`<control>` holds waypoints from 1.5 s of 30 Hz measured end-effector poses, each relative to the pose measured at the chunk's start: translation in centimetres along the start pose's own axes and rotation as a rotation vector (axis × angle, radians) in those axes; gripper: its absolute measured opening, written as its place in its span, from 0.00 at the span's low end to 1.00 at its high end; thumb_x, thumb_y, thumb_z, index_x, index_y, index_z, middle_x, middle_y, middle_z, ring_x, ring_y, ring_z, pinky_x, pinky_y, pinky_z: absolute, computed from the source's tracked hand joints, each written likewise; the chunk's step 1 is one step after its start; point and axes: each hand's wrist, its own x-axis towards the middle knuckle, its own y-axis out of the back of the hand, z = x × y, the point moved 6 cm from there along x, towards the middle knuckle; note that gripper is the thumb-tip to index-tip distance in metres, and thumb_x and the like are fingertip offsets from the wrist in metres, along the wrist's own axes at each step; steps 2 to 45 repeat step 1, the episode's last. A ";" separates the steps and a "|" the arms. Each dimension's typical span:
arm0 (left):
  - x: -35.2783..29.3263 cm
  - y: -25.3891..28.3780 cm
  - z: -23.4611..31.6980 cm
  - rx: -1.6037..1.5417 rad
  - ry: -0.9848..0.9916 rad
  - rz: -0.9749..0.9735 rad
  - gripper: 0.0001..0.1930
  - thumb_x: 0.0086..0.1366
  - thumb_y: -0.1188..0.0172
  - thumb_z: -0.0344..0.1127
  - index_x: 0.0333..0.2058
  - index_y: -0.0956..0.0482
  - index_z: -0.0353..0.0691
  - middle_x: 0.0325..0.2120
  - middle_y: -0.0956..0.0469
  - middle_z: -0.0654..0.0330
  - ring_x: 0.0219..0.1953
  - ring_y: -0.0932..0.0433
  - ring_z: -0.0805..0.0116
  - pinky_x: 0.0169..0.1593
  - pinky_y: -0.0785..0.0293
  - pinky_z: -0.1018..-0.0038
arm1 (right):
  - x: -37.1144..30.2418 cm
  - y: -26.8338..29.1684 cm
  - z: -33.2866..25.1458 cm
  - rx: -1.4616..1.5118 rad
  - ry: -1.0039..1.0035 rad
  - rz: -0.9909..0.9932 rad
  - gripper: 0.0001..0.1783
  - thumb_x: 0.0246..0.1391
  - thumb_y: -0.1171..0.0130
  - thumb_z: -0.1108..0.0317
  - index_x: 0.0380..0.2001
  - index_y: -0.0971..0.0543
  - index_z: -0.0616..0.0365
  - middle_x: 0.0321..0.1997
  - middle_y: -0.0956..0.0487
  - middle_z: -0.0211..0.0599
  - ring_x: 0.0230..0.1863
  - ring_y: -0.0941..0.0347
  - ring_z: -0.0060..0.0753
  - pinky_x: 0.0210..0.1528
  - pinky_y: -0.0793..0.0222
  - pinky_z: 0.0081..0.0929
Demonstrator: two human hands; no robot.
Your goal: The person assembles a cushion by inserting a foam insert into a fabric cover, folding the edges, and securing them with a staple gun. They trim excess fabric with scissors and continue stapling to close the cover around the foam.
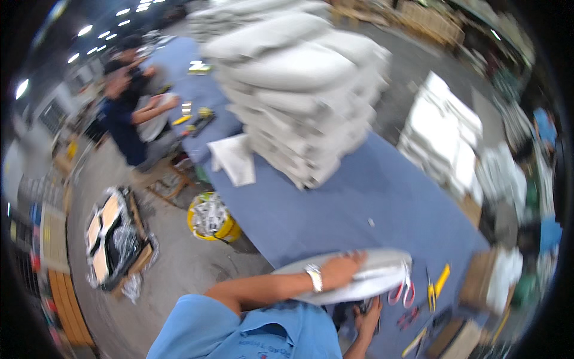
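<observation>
A pale grey, cushion-like padded piece [382,272] lies at the near edge of the blue-topped table. Across its upper side my left hand [341,270] rests flat, fingers stretched out, a metal watch on the wrist. My right hand [369,312] is lower, beside the near right edge of the cushion, its fingers closed round a small dark object too blurred to name. Just right of the cushion are scissors with red handles [408,293]. Farther right lies a yellow-handled tool [441,281].
A tall stack of pale cushions [305,78] stands on the blue table [287,218], a white cloth [234,160] beside it. On the floor at left are a yellow bucket [224,230] and a plastic-wrapped bundle [113,239]. Two people sit along the far left side. A box [478,281] is at right.
</observation>
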 end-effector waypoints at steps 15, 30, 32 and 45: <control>0.4 -0.7 0.4 0.054 -0.066 0.027 0.42 0.61 0.38 0.30 0.71 0.47 0.28 0.64 0.34 0.29 0.57 0.22 0.38 0.53 0.19 0.52 | 1.4 -2.1 3.1 -0.037 0.108 0.026 0.51 0.41 0.26 0.73 0.71 0.35 0.56 0.71 0.34 0.57 0.68 0.35 0.66 0.71 0.39 0.48; 0.4 -0.7 0.4 0.054 -0.066 0.027 0.42 0.61 0.38 0.30 0.71 0.47 0.28 0.64 0.34 0.29 0.57 0.22 0.38 0.53 0.19 0.52 | 1.4 -2.1 3.1 -0.037 0.108 0.026 0.51 0.41 0.26 0.73 0.71 0.35 0.56 0.71 0.34 0.57 0.68 0.35 0.66 0.71 0.39 0.48; 0.4 -0.7 0.4 0.054 -0.066 0.027 0.42 0.61 0.38 0.30 0.71 0.47 0.28 0.64 0.34 0.29 0.57 0.22 0.38 0.53 0.19 0.52 | 1.4 -2.1 3.1 -0.037 0.108 0.026 0.51 0.41 0.26 0.73 0.71 0.35 0.56 0.71 0.34 0.57 0.68 0.35 0.66 0.71 0.39 0.48; 0.4 -0.7 0.4 0.054 -0.066 0.027 0.42 0.61 0.38 0.30 0.71 0.47 0.28 0.64 0.34 0.29 0.57 0.22 0.38 0.53 0.19 0.52 | 1.4 -2.1 3.1 -0.037 0.108 0.026 0.51 0.41 0.26 0.73 0.71 0.35 0.56 0.71 0.34 0.57 0.68 0.35 0.66 0.71 0.39 0.48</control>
